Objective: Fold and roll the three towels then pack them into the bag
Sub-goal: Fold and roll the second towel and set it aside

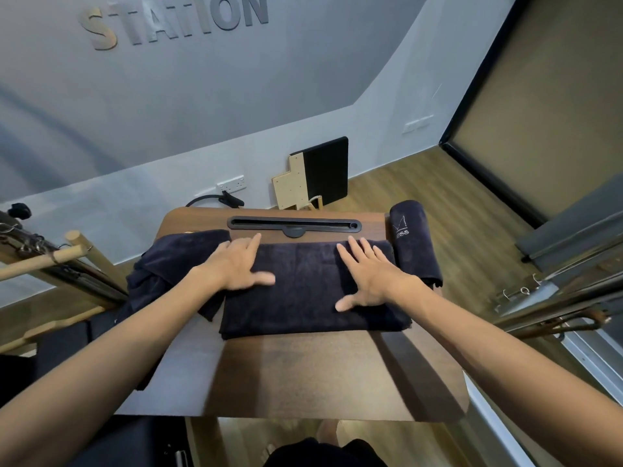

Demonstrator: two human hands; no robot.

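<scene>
**Ana:** Towels first: where does each one lie?

**Ben:** One folded towel (313, 291) is spread flat across the far half of the bench (286, 375), a long dark rectangle. A rolled towel (416, 244) rests at the bench's right edge, just beside the folded one. The third, a loose towel (168, 264), is bunched at the left corner and hangs partly over the side.

**Ana:** And the hands?

**Ben:** Both lie palm down on the folded towel with fingers straight and spread, gripping nothing. The left hand (237, 264) rests near its left end, the right hand (371, 278) near its right end.

**Ana:** So which step is this?

**Ben:** I'd judge it as smoothing the fold on the second towel, just ahead of rolling. One roll looks done, one towel is not yet folded.

**Ana:** What does the next move ask for?

**Ben:** Probably taking one short end and rolling evenly along the length, keeping the edges lined up so the roll stays tight.

**Ana:** The bag?

**Ben:** I can't see it anywhere here.
</scene>
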